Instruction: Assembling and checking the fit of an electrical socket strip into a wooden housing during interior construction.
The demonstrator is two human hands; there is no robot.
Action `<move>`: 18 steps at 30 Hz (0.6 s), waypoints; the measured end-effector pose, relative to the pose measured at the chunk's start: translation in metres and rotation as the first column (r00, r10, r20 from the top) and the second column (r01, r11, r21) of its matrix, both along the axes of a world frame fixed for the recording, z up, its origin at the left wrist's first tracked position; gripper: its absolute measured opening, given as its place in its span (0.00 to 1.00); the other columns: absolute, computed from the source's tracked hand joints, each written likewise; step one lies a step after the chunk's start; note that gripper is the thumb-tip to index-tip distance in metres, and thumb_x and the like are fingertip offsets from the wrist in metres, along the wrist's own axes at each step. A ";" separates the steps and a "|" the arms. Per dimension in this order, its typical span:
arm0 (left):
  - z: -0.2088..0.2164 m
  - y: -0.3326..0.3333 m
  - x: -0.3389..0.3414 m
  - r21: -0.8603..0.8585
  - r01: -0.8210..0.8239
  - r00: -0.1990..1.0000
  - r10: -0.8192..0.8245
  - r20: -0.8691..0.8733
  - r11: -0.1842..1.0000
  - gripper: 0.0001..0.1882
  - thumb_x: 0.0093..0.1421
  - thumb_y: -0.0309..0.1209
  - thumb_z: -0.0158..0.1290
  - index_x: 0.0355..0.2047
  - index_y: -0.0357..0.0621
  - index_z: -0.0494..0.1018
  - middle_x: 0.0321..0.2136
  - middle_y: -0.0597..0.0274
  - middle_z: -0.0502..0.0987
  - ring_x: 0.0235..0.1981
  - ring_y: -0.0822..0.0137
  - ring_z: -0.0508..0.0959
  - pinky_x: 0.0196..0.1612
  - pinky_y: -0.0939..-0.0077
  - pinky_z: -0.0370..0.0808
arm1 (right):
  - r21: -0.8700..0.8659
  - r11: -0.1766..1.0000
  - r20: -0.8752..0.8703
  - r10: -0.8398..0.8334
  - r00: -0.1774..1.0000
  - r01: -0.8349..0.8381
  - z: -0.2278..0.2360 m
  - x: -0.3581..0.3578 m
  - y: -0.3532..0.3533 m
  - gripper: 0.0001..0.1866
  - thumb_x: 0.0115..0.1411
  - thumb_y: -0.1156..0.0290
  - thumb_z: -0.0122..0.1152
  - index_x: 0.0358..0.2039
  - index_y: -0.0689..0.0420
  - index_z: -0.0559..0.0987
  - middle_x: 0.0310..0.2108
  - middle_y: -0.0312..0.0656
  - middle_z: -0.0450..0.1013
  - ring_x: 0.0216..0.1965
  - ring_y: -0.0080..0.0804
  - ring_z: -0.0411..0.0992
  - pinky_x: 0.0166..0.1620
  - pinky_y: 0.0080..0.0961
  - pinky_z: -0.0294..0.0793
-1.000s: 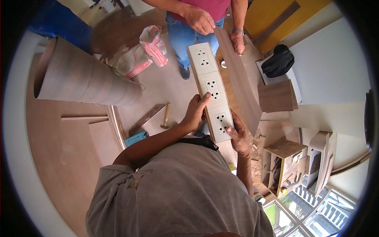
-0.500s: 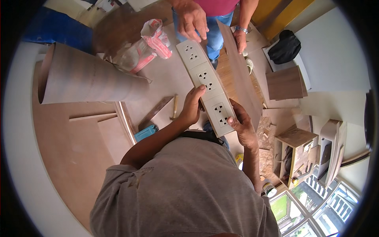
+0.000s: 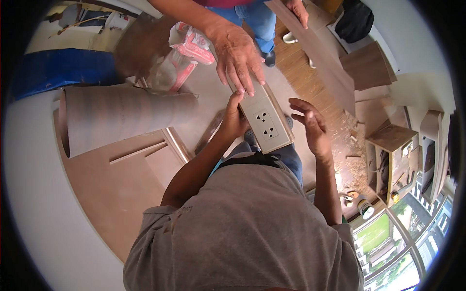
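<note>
A long, pale panel of power sockets [image 3: 266, 125] on a wooden backing is held up in front of my body. My left hand [image 3: 234, 119] grips its left edge, thumb up at the side. To the right of the panel, my right hand [image 3: 314, 128] hangs in the air, fingers apart and holding nothing. The hand of another person [image 3: 239, 57] reaches in from the far side and lies over the far half of the panel, hiding most of those sockets. That person's other hand [image 3: 298, 11] holds a long brown board [image 3: 323, 56].
Left, a large rolled brown sheet [image 3: 128, 116] lies near a flat board [image 3: 107, 194]. Crumpled pink-and-white bags [image 3: 191, 46] sit beyond it. At right are a small wooden cabinet [image 3: 392, 138], wood shavings [image 3: 354, 145] on the floor and a black bag [image 3: 354, 22].
My right hand has let go of the panel and moved off to the right. The other person's hand has come down over its far part. My left hand keeps its hold.
</note>
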State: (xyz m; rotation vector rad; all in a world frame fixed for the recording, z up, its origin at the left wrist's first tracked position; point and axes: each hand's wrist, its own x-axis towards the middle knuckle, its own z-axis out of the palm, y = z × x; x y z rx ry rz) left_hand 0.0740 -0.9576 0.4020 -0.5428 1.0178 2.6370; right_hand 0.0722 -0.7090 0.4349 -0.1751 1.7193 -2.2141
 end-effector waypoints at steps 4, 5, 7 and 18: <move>-0.002 -0.003 0.000 0.049 0.107 0.992 -0.103 -0.079 0.993 0.26 0.68 0.52 0.44 0.58 0.51 0.66 0.48 0.62 0.75 0.52 0.66 0.76 0.54 0.63 0.74 | 0.085 0.991 -0.071 0.111 0.991 -0.105 -0.024 0.005 -0.020 0.28 0.72 0.49 0.47 0.56 0.61 0.76 0.57 0.45 0.71 0.59 0.37 0.68 0.61 0.33 0.65; 0.000 -0.002 0.000 0.042 0.112 0.992 -0.109 -0.067 0.993 0.26 0.68 0.52 0.44 0.58 0.51 0.66 0.48 0.62 0.75 0.52 0.66 0.76 0.54 0.63 0.74 | 0.062 0.994 -0.003 0.092 0.996 -0.091 -0.026 0.007 -0.023 0.28 0.72 0.49 0.47 0.56 0.61 0.76 0.56 0.44 0.71 0.58 0.35 0.68 0.61 0.32 0.64; 0.006 0.001 0.000 0.011 0.103 0.992 -0.102 -0.074 0.995 0.27 0.68 0.52 0.43 0.59 0.49 0.65 0.50 0.62 0.74 0.52 0.65 0.77 0.53 0.64 0.75 | 0.034 0.997 0.070 0.073 0.995 -0.076 -0.030 0.008 -0.026 0.28 0.72 0.49 0.47 0.56 0.61 0.76 0.55 0.44 0.72 0.56 0.34 0.69 0.61 0.31 0.63; 0.000 0.001 0.006 -0.106 0.087 0.956 -0.113 -0.270 0.991 0.31 0.72 0.54 0.40 0.65 0.45 0.60 0.58 0.58 0.71 0.57 0.66 0.74 0.57 0.63 0.74 | -0.090 0.987 0.134 0.143 0.981 -0.132 -0.019 0.009 -0.026 0.31 0.73 0.47 0.43 0.60 0.63 0.72 0.51 0.47 0.74 0.54 0.33 0.71 0.59 0.30 0.67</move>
